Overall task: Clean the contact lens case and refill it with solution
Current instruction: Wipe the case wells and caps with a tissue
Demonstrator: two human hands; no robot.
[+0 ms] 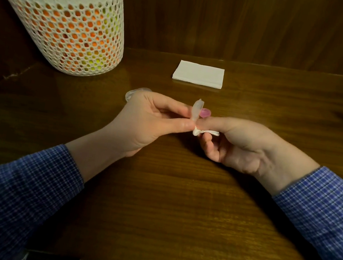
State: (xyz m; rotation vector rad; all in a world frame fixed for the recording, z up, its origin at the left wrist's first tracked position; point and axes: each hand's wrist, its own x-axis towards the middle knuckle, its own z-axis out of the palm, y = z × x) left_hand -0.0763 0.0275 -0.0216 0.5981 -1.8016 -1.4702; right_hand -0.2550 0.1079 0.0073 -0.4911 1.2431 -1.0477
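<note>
A: A dark wooden tabletop (178, 197), a basket (69, 32) at the back left, a folded napkin (198, 74) behind the hands.

B: Where is the case (197, 111)?

A: Raised above the tabletop, pinched in the left hand (145, 121), probably tilted so its well faces the right hand (237, 144), which grips a twisted tissue (204, 132) against it. A pink cap (205, 112) lies just behind.

B: So, the wiping step; no solution is visible.
</note>
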